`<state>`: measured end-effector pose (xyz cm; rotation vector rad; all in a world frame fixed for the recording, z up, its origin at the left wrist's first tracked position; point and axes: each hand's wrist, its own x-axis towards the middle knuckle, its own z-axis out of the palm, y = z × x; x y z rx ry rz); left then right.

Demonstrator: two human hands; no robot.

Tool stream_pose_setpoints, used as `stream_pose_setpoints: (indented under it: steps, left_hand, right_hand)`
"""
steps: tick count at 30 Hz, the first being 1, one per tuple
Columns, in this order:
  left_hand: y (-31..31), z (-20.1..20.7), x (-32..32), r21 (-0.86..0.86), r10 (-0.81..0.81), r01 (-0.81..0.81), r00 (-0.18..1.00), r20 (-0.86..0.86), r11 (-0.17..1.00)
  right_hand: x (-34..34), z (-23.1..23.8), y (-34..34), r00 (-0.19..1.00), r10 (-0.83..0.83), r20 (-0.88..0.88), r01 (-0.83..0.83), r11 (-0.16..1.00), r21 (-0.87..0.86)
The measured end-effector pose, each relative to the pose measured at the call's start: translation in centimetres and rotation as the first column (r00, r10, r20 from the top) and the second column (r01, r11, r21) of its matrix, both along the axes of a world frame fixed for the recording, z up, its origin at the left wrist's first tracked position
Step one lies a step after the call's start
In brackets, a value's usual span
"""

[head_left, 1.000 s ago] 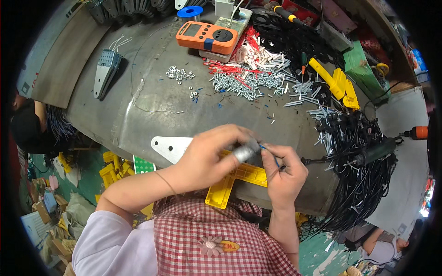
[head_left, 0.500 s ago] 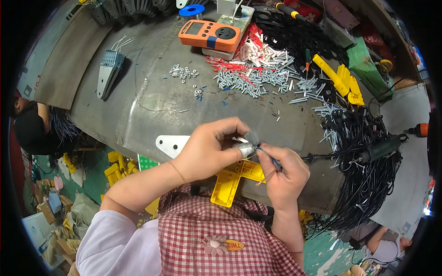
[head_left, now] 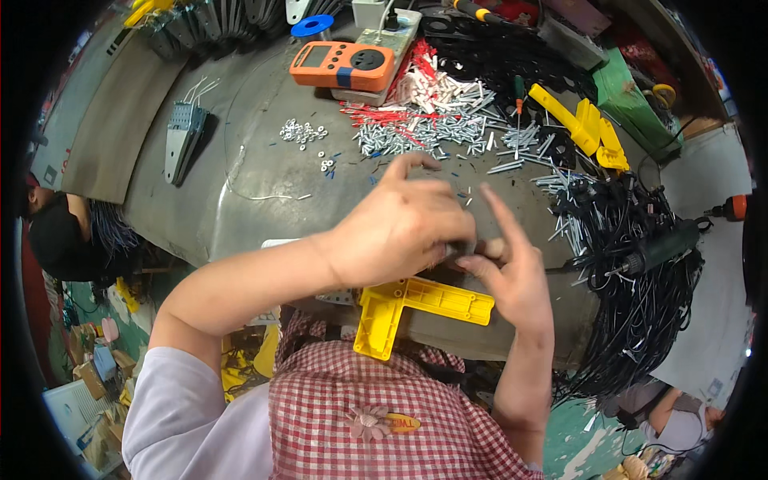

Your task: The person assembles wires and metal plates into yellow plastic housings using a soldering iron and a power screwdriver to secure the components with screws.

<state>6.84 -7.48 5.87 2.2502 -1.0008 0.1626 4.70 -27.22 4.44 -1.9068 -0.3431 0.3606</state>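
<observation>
Over the front of the table my left hand (head_left: pixel 404 220) curls its fingers, index finger raised, around something small and dark that I cannot make out. My right hand (head_left: pixel 518 276) meets it from the right. Its index finger is stretched up, while thumb and a bent finger close together at the left fingertips; motion blurs the meeting point. Just below the hands lies a yellow plastic housing half (head_left: pixel 446 302), ribbed and hollow side up, shaped like a pistol grip. Behind my left forearm a pale plate (head_left: pixel 280 242) shows only its edge.
Screws (head_left: pixel 416 132), white nuts (head_left: pixel 304 133) and red and white sleeves (head_left: pixel 432 88) lie behind. An orange meter (head_left: pixel 342 66) stands at the back. A grey device with wires (head_left: pixel 186 136) lies left. Black cables (head_left: pixel 640 320) and a dark green power tool (head_left: pixel 664 246) fill the right.
My left hand has swung right and turned its back up, covering what it holds. My right hand has shifted slightly right and raised its index finger. The yellow housing half now shows more fully.
</observation>
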Motion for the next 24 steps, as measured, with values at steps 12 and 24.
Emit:
stream_pose_setpoints:
  steps: [12, 24]
  left_hand:
    - [-6.8, -5.1, 12.0, 0.248, 0.383, -0.451, 0.881, 0.277, 0.857]
    - [-1.7, -2.7, 6.1, 0.007, 0.227, -0.228, 0.964, -0.139, 0.974]
  right_hand:
    - [1.9, -3.9, -3.3, 0.88, -0.409, -0.24, 0.462, 0.625, 0.63]
    - [1.4, -2.9, -1.9, 0.903, -0.341, -0.262, 0.421, 0.827, 0.373]
